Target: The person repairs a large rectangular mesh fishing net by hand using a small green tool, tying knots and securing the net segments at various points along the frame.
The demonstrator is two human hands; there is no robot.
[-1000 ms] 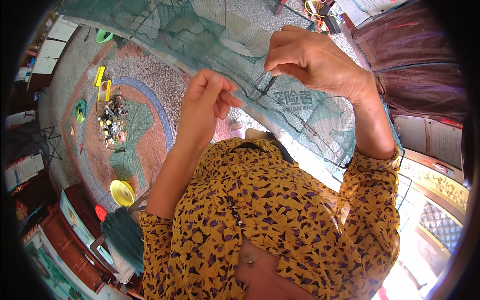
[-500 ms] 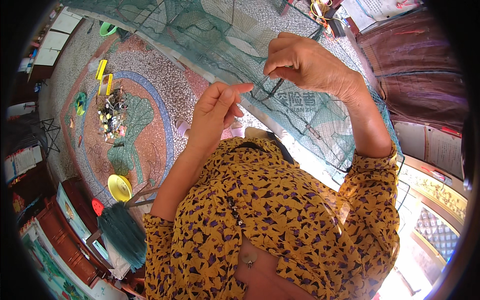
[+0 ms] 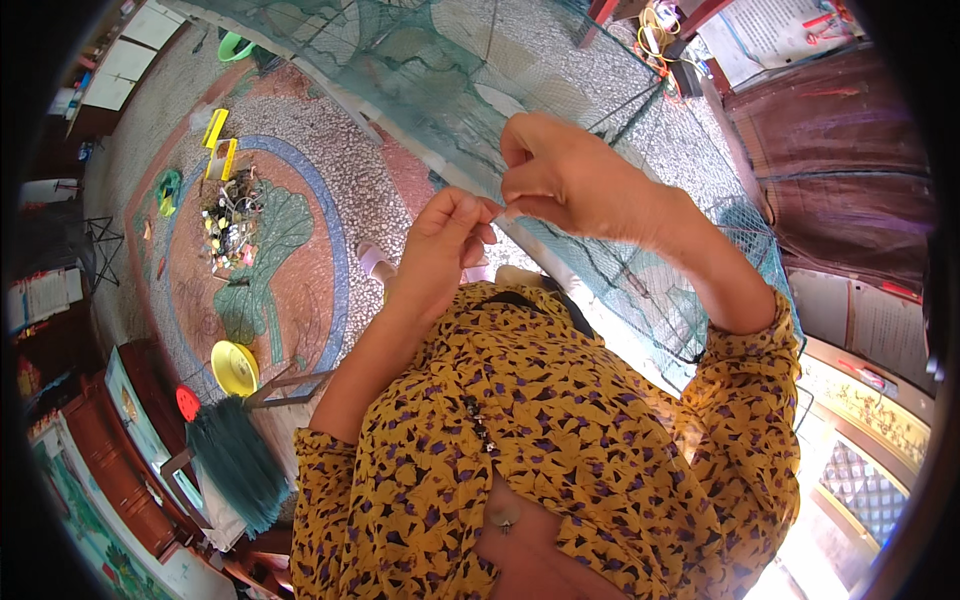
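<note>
Your hands have drawn together since a moment ago, fingertips now meeting. The green net [image 3: 640, 270] stretches just beyond them. Your right hand [image 3: 565, 175] and left hand [image 3: 445, 245] both pinch its thin thread [image 3: 507, 213].

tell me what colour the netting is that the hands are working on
Green netting, a dark teal shade, seen in the head view, behind both hands.

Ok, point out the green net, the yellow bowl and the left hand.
green net [image 3: 440, 90], head view, on the mesh stretched above the hands.
yellow bowl [image 3: 234, 367], head view, on its inside.
left hand [image 3: 445, 240], head view, on its back.
</note>
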